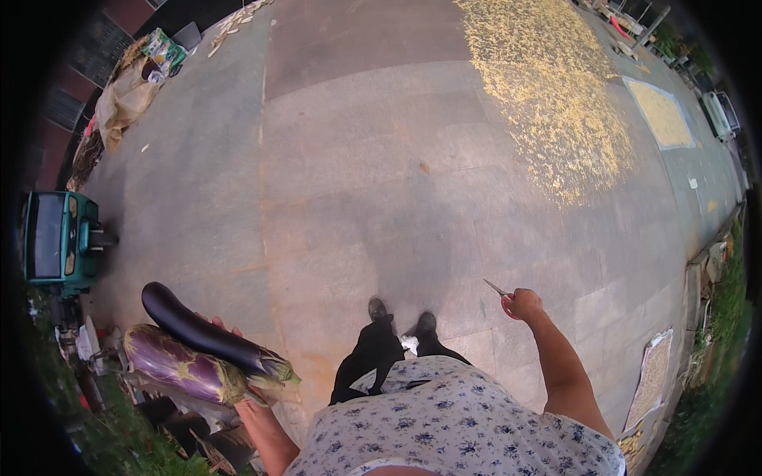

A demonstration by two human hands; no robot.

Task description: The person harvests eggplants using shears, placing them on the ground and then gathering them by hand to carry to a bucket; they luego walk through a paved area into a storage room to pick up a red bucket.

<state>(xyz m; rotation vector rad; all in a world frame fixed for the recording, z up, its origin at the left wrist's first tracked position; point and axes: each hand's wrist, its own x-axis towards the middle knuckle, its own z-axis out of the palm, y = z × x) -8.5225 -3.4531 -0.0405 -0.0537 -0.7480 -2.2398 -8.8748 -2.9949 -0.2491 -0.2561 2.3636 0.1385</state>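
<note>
Two eggplants lie side by side on my left hand (253, 390), at the lower left. One is a slim, dark purple eggplant (202, 330) with a green stem end; the other is a thicker, mottled purple eggplant (175, 364) with tan scarring. My fingertips show behind the dark one, while the palm is hidden under both. At the right, my right hand (524, 304) is closed around the red handles of a pair of scissors (497, 289). The blades point up and left, away from the eggplants, and look nearly together.
Yellow grain-like material (547, 101) is spread over the paving ahead. A green three-wheeled vehicle (62, 238) stands at the left, below a heap with a tan sheet (122, 107). Sheets bearing grain-like material (661, 113) lie to the right, beside a stone edging (690, 297).
</note>
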